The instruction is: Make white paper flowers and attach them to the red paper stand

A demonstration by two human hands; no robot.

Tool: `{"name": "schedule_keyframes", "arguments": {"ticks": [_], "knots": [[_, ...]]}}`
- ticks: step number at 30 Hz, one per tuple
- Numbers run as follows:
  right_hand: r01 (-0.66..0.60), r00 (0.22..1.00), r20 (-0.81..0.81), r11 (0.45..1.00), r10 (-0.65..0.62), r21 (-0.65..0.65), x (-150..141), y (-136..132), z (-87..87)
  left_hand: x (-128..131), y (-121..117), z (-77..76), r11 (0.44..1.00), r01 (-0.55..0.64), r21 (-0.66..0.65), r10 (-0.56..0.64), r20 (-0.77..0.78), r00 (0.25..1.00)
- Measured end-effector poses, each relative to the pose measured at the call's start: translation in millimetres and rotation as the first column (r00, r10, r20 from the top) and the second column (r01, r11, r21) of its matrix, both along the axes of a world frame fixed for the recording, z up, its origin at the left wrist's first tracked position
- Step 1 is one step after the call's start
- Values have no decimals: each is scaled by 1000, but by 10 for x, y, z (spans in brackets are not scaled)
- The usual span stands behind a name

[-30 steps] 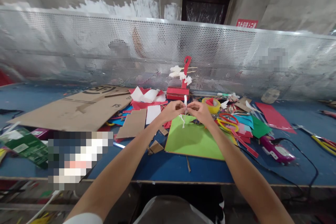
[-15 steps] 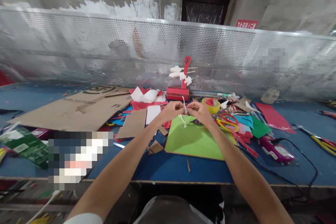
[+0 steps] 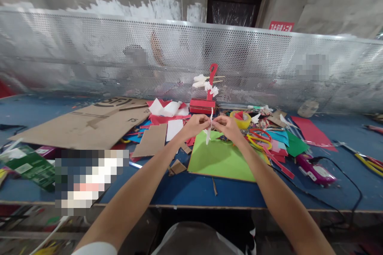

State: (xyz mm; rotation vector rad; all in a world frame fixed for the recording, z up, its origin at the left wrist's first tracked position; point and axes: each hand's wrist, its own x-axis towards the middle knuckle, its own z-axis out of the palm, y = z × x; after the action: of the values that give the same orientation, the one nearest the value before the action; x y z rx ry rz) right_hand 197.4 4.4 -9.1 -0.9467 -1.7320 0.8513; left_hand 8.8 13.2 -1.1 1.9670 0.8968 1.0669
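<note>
Both hands are up over the blue surface (image 3: 185,195), close to each other. The left hand (image 3: 196,124) and the right hand (image 3: 228,126) pinch a small white strip (image 3: 212,113) between their fingers, the left on one side and the right on the other. The top of the white strip pokes up above the fingers. More white stuff (image 3: 207,137) hangs just under them, but I can't tell if it is all one piece.

Below the hands is a bright green sheet (image 3: 221,159), lying flat. Behind the hands is a red box (image 3: 202,106) with a tall red piece (image 3: 212,75) going up, curled at the top. White puffy bits (image 3: 200,81) and thin sticks (image 3: 220,77) are by that tall piece.

Near the right hand is a yellow roll of tape (image 3: 244,122), and next to the green sheet are scissors (image 3: 259,143) with orange and yellow handles. Farther to the right are a red sheet (image 3: 314,132), a purple thing (image 3: 318,170) with a black cord, and a tool (image 3: 369,164) with yellow and red handles.

On the left side is a big brown cardboard (image 3: 77,127). A smaller brown piece (image 3: 152,140) and a white card (image 3: 174,130) lie nearer the left hand.
</note>
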Motion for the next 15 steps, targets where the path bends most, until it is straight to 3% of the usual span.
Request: {"name": "schedule_keyframes", "arguments": {"ticks": [15], "knots": [[8,999,-42,998,-11,-64,-28,-71,46,-1,-44,43,999,-39,6,39,14,999]]}}
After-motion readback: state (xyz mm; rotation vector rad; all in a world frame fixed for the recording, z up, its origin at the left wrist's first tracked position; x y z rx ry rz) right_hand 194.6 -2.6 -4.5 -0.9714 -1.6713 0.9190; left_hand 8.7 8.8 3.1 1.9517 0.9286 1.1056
